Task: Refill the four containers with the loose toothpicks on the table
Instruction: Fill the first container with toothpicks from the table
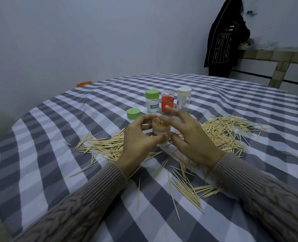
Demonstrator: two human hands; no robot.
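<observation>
A clear open container [160, 131], packed with upright toothpicks, stands between my hands. My left hand [138, 137] curls round its left side, thumb and fingers on the wall. My right hand [191, 137] sits at its right side with fingers spread, thumb near the container's base. Behind stand three closed containers: one with a green lid [152, 101], an orange one [167, 103] and a white-lidded one [184, 98]. A loose green lid [133, 113] lies to the left. Loose toothpicks [228, 130] lie scattered on the cloth around both hands.
The round table wears a grey and white checked cloth [57, 154]. More toothpicks [188, 186] lie near the front right. A person in a dark jacket [223, 41] stands at the far right by a bench. An orange object [84, 83] peeks over the table's far edge.
</observation>
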